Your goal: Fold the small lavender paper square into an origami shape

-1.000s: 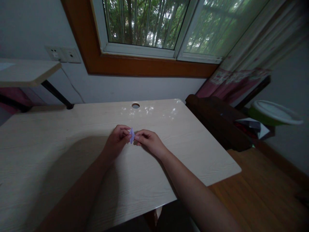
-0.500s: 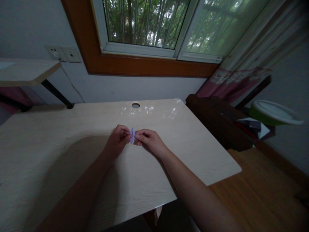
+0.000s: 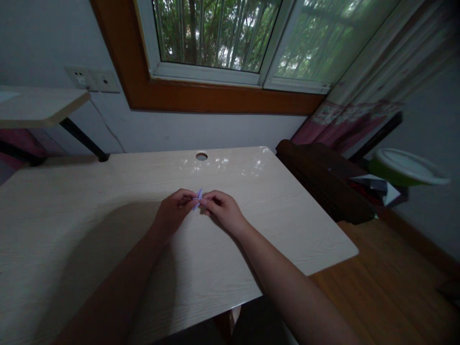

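Observation:
A small piece of folded purple paper with pointed ends is held just above the pale wooden desk, near the middle of the view. My left hand pinches its left side between thumb and fingers. From the right, my right hand grips the opposite side in the same way. Fingertips cover parts of the paper, so its full folded shape is hidden.
Toward the back of the desk is a round cable hole. A raised shelf on black legs stands at the left. Beyond the right edge are dark wooden furniture and a green-and-white basin. A window faces me.
The folded paper has tilted, its top end now leaning right and its lower end left. Both hands keep their pinch and have shifted only slightly.

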A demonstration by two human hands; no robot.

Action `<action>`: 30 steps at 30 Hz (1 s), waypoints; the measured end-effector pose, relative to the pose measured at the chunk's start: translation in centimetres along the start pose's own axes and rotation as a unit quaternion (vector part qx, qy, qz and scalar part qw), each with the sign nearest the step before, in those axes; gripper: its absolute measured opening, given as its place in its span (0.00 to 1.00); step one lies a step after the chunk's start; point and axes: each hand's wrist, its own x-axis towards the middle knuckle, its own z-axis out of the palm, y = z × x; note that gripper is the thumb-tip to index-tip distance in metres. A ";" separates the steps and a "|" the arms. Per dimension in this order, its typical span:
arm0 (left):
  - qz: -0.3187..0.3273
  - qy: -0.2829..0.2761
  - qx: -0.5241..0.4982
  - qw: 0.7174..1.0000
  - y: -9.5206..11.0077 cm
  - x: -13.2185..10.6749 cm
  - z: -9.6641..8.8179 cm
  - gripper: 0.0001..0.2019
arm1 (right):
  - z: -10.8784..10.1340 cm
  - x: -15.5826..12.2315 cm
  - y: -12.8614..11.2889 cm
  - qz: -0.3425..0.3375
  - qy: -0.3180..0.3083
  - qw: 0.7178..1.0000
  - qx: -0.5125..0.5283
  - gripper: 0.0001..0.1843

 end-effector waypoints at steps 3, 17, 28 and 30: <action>-0.006 0.007 0.015 1.000 0.0 0.0 0.1 0.10 | -0.1 -0.2 -0.1 -0.038 0.009 0.997 -0.069 0.13; -0.013 0.016 -0.021 1.000 -0.4 0.2 0.3 0.13 | -0.2 -0.4 -1.1 -0.146 0.035 0.958 -0.244 0.06; -0.028 0.013 0.002 1.000 -0.1 0.0 0.3 0.11 | -0.2 -0.5 -1.6 -0.171 0.023 0.944 -0.281 0.06; -0.027 0.013 0.009 1.000 0.1 0.0 0.3 0.11 | -0.2 -0.5 -1.6 -0.174 0.023 0.943 -0.281 0.06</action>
